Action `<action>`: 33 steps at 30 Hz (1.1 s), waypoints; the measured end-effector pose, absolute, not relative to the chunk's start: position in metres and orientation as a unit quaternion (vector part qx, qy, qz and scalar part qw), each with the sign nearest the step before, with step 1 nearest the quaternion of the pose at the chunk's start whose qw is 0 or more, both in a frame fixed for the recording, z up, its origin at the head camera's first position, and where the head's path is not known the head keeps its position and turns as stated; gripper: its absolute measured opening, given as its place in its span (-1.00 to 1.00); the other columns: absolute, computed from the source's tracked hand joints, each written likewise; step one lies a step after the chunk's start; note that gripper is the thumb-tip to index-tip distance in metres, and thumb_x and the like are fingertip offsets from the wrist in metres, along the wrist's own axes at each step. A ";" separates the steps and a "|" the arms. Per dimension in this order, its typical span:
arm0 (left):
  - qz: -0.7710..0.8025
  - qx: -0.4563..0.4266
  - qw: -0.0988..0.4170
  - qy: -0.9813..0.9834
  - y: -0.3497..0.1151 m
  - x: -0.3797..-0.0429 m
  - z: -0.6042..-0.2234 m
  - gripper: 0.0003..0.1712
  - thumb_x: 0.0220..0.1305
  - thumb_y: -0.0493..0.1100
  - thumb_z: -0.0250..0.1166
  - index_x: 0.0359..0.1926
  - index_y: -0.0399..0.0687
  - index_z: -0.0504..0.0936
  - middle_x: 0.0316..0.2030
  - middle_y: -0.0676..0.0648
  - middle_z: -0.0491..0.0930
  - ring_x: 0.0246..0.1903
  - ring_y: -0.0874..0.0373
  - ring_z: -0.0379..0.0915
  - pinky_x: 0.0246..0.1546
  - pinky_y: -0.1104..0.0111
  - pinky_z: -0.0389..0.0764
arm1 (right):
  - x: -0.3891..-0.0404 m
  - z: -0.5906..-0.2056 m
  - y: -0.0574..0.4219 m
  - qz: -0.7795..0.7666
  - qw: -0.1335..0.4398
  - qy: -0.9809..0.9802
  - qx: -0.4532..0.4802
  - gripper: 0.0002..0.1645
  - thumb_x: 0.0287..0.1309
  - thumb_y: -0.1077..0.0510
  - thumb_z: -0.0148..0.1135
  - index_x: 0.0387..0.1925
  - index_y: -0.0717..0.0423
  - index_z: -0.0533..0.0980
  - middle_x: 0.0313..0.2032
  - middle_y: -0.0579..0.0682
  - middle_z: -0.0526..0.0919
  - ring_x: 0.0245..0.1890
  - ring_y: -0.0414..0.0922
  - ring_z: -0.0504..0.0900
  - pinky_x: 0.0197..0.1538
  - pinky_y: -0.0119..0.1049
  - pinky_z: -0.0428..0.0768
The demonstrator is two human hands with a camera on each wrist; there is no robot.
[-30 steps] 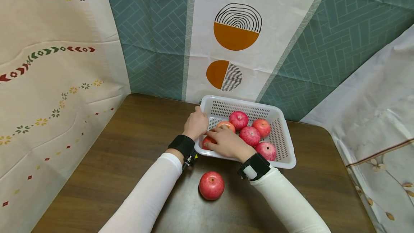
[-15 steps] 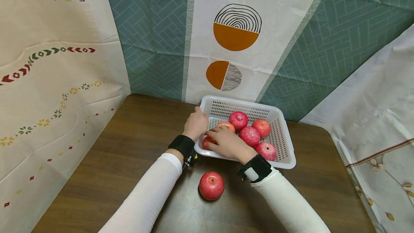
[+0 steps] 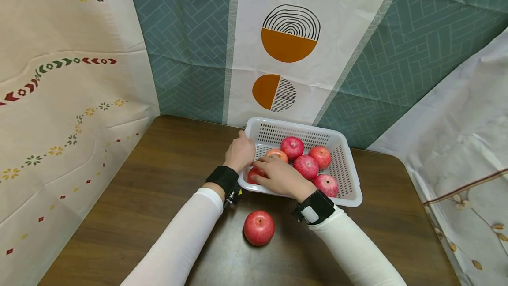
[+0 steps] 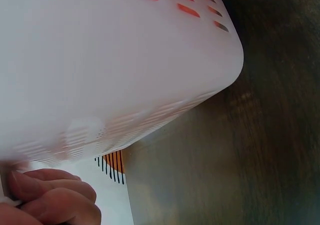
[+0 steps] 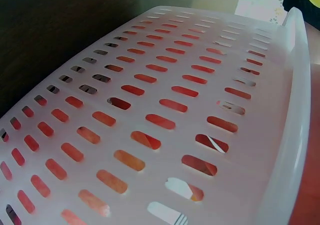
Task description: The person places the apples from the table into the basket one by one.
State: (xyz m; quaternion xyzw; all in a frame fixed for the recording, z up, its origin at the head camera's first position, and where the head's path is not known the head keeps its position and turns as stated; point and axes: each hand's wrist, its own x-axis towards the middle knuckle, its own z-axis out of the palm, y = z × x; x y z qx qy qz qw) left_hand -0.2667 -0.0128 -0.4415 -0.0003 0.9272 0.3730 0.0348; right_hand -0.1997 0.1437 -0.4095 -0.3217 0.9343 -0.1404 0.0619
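A white perforated plastic basket [image 3: 297, 123] holds several red apples, among them a streaked one [image 3: 306, 167] in the middle and an orange-red one [image 3: 278, 154] at the left. My left hand [image 3: 240, 151] grips the basket's left rim; its curled fingers [image 4: 60, 197] show at the rim in the left wrist view. Inside the near left corner, my right hand [image 3: 283, 175] has thumb and fingers round a red apple [image 3: 255, 174], partly covering it. The right wrist view shows the basket's slotted side [image 5: 240, 150], with red fruit behind the slots; the right hand is hidden there.
One more red apple [image 3: 259, 228] sits on the brown wooden table [image 3: 158, 180], in front of the basket between the forearms. Patterned curtains [image 3: 190, 47] hang behind the table, and light cloths [image 3: 59, 136] hang at both sides.
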 end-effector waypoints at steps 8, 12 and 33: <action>0.372 -0.004 0.040 0.928 -0.010 -0.268 -0.443 -0.56 0.69 -0.04 -0.06 0.29 -0.33 0.31 -0.14 -0.30 0.64 -0.17 -0.17 0.67 -0.21 -0.03 0.65 | -0.196 -0.406 0.145 -0.154 0.066 0.938 -0.302 -0.49 0.53 -0.14 0.22 0.33 -0.01 0.61 0.19 -0.04 0.69 0.27 -0.02 0.54 0.34 -0.02 0.53; 0.371 -0.007 0.042 0.928 -0.009 -0.268 -0.444 -0.56 0.70 -0.04 -0.06 0.29 -0.32 0.31 -0.12 -0.31 0.64 -0.15 -0.18 0.67 -0.18 -0.05 0.65 | -0.191 -0.404 0.147 -0.170 0.066 0.935 -0.305 -0.46 0.54 -0.18 0.21 0.36 -0.02 0.61 0.22 -0.05 0.68 0.30 -0.03 0.53 0.38 -0.03 0.49; 0.375 -0.003 0.046 0.926 -0.015 -0.266 -0.440 -0.52 0.69 -0.03 -0.09 0.33 -0.34 0.31 -0.14 -0.30 0.64 -0.14 -0.18 0.68 -0.18 -0.03 0.65 | -0.146 -0.389 0.164 -0.188 0.019 0.920 -0.344 -0.45 0.47 -0.16 0.32 0.37 -0.10 0.62 0.34 -0.07 0.59 0.40 -0.05 0.46 0.40 0.03 0.47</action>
